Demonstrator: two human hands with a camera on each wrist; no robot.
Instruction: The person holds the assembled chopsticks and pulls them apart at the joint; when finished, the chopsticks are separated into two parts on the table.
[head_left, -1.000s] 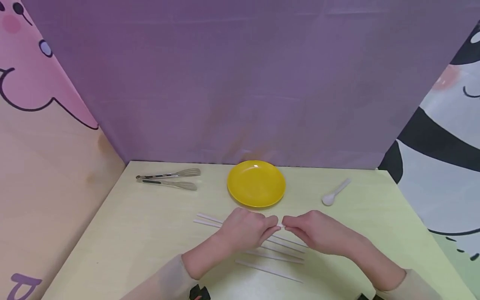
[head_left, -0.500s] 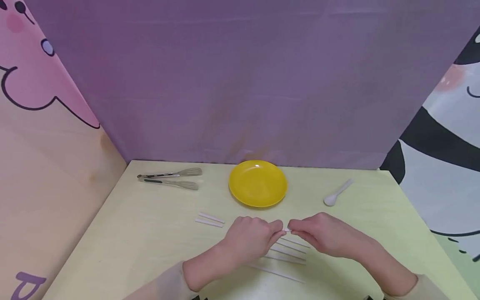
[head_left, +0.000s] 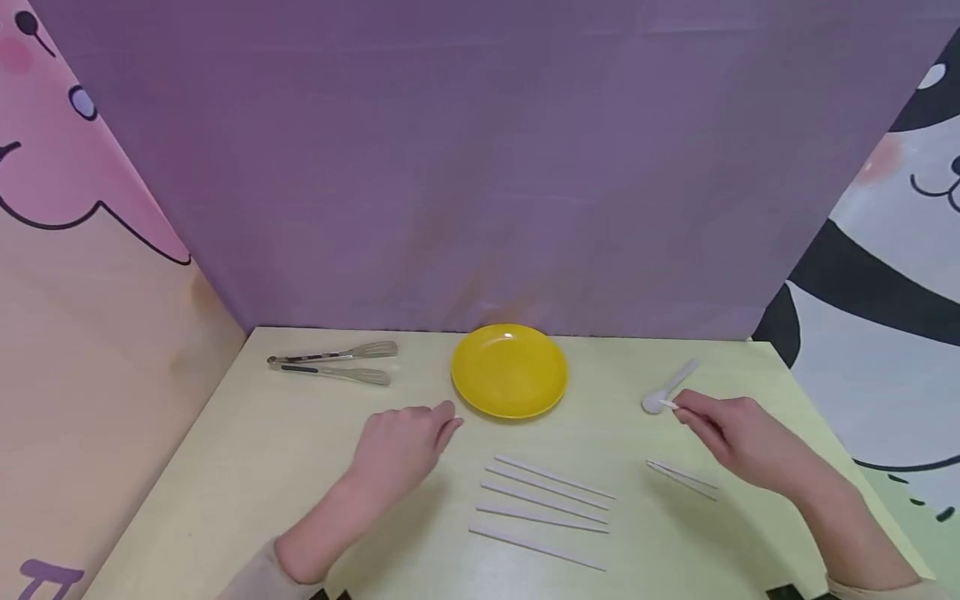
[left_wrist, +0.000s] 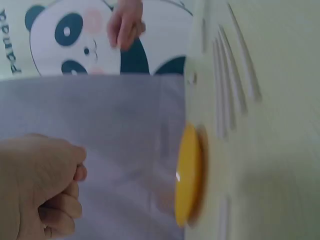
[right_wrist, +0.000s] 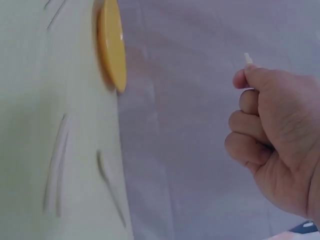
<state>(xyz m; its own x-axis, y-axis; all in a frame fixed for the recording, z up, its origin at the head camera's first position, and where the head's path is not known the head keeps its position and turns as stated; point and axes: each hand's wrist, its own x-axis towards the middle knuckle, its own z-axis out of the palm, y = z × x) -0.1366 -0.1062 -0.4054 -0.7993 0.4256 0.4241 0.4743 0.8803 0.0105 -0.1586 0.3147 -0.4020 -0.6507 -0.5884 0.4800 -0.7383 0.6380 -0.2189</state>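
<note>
My right hand (head_left: 738,437) pinches a short piece of thin white stick (right_wrist: 248,58) between thumb and forefinger; its tip overlaps the white spoon (head_left: 654,404) in the head view. Near the yellow plate (head_left: 510,372), at its lower left, my left hand (head_left: 401,450) has its fingers curled and thumb against the forefinger. A tiny pale tip shows at that pinch; the rest of the piece is hidden in the hand. Several long white sticks (head_left: 536,517) lie side by side between the hands. Two shorter stick pieces (head_left: 681,479) lie below the right hand.
Metal tongs (head_left: 333,365) with slotted heads lie spread at the back left of the pale table (head_left: 262,467). Another stick piece (left_wrist: 225,215) shows in the left wrist view. A purple cloth (head_left: 487,167) stands behind the table, with cartoon-printed panels at both sides.
The hands, close together earlier with a white stick between them, have moved apart, left and right. The long sticks and the two pieces at the right are now uncovered.
</note>
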